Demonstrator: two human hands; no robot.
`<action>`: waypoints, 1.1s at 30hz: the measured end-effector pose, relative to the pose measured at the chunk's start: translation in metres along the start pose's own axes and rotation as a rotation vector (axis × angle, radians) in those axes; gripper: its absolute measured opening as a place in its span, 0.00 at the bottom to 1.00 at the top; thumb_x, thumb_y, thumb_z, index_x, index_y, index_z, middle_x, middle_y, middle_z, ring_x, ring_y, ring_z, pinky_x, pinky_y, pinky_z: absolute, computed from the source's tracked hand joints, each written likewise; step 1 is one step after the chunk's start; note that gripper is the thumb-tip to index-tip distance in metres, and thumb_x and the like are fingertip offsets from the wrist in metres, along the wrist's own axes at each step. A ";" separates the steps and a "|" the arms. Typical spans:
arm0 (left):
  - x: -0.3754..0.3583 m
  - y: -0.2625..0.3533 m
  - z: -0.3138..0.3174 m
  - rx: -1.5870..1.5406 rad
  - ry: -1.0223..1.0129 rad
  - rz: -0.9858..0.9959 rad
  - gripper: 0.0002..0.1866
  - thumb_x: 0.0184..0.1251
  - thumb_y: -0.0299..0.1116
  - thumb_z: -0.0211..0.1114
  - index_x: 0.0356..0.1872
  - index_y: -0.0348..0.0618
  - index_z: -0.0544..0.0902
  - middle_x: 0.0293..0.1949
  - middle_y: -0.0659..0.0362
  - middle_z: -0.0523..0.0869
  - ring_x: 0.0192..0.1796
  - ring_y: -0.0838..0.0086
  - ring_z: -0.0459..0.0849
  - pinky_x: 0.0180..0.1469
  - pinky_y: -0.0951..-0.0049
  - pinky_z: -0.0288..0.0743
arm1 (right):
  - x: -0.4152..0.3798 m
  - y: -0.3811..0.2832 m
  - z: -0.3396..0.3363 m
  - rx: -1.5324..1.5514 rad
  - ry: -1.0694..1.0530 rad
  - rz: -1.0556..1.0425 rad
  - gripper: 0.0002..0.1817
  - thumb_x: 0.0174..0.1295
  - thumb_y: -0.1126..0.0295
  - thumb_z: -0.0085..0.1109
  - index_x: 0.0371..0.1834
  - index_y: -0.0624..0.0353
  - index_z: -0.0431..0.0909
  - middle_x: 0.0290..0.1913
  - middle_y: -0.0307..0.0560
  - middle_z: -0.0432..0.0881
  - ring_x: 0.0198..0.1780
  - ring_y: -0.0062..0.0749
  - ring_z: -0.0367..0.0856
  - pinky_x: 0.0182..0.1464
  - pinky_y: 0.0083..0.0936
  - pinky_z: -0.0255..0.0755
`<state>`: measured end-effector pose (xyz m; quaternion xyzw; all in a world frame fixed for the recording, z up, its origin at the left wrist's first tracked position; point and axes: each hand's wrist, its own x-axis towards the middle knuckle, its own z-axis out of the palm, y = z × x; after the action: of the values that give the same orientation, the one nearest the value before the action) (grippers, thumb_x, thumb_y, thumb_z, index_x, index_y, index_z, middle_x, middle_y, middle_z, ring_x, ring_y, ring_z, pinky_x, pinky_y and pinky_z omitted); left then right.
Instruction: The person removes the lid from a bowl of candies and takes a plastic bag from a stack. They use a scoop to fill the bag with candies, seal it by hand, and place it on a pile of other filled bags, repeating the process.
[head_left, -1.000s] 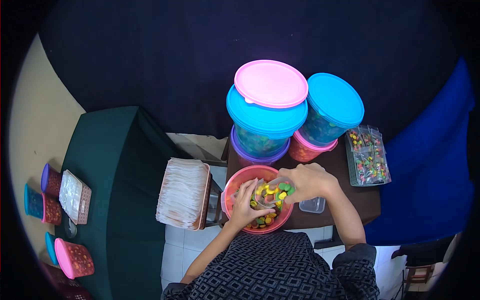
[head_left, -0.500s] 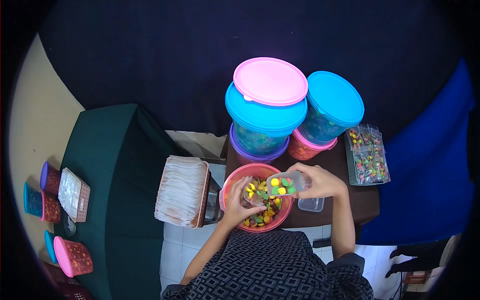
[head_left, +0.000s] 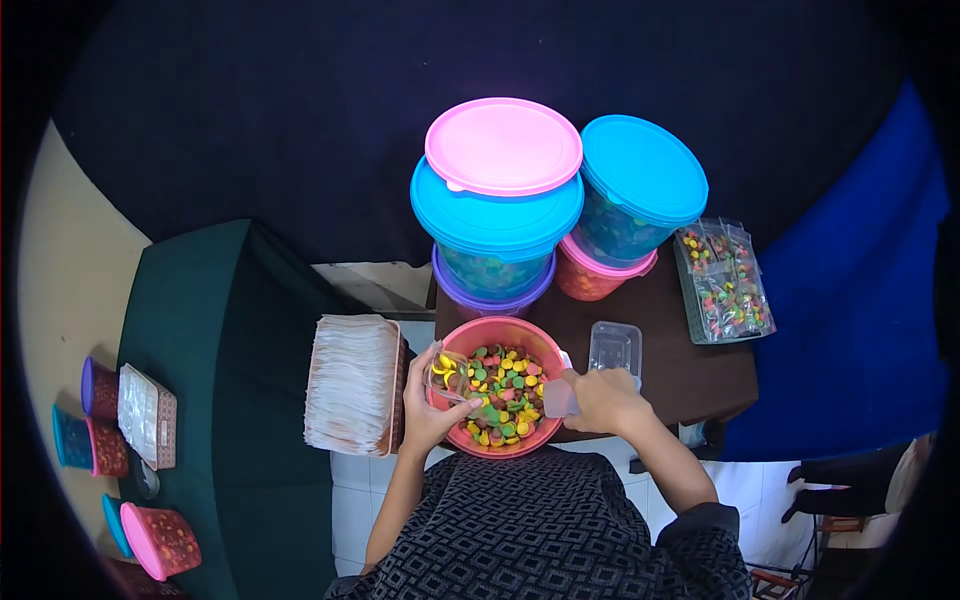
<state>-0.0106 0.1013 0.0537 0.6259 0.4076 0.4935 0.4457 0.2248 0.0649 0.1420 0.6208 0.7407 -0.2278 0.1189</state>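
A pink tub (head_left: pixel 548 345) full of small colourful candies (head_left: pixel 510 395) in yellow, green, pink and brown stands before me at the table's front edge. My left hand (head_left: pixel 422 405) is closed around a clear plastic bag (head_left: pixel 447 372) at the tub's left rim, with some yellow candies showing inside it. Over the right rim, my right hand (head_left: pixel 605 402) grips a translucent scoop (head_left: pixel 560 398), its blade pointing into the tub. No candies can be made out on the blade.
Lidded tubs in blue (head_left: pixel 640 170), pink and purple are stacked behind. A clear plastic box (head_left: pixel 615 350) lies on the brown table (head_left: pixel 690 390). Filled packets (head_left: pixel 728 285) fill a basket at right; a basket of flat plastic bags (head_left: pixel 352 385) stands left. More tubs sit far left.
The scoop has moved right and down from beside the bag, and the candies seen in it no longer show. My left hand and the bag have shifted left. The view has moved slightly.
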 end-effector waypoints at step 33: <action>0.001 0.049 0.022 -0.546 0.032 -0.057 0.39 0.51 0.57 0.56 0.56 0.37 0.56 0.51 0.43 0.70 0.54 0.58 0.70 0.55 0.62 0.65 | 0.030 -0.059 0.051 0.697 0.466 -0.412 0.59 0.27 0.50 0.71 0.62 0.62 0.46 0.57 0.57 0.60 0.59 0.50 0.58 0.59 0.43 0.48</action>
<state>0.0145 0.0860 0.0984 0.4628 0.2837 0.5821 0.6054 0.1559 0.0592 0.0953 0.4981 0.7349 -0.3363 -0.3141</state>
